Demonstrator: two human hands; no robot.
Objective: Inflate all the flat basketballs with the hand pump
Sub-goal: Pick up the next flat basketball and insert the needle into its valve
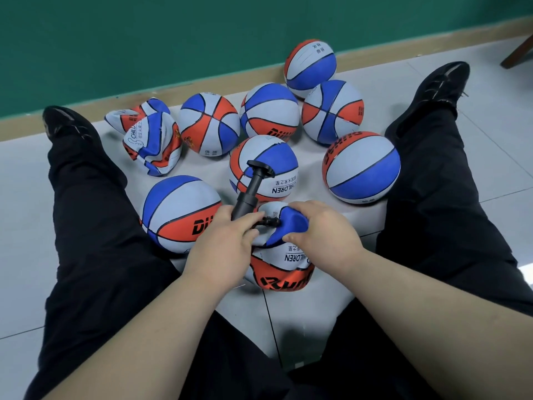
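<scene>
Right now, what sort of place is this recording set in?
Probably an indoor school or sports room: a pale tiled floor, a green wall with a tan skirting board, and many children's basketballs spread across the floor.

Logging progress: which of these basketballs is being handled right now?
The caved-in basketball nearest the person: the right hand grips its blue fold, and the left hand holds the pump against it.

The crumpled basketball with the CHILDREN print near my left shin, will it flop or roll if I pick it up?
Probably floppy: the crumpled basketball is folded and creased, so it should sag when lifted. Unlikely to roll, since it lies collapsed, unlike the round ball beside it.
</scene>
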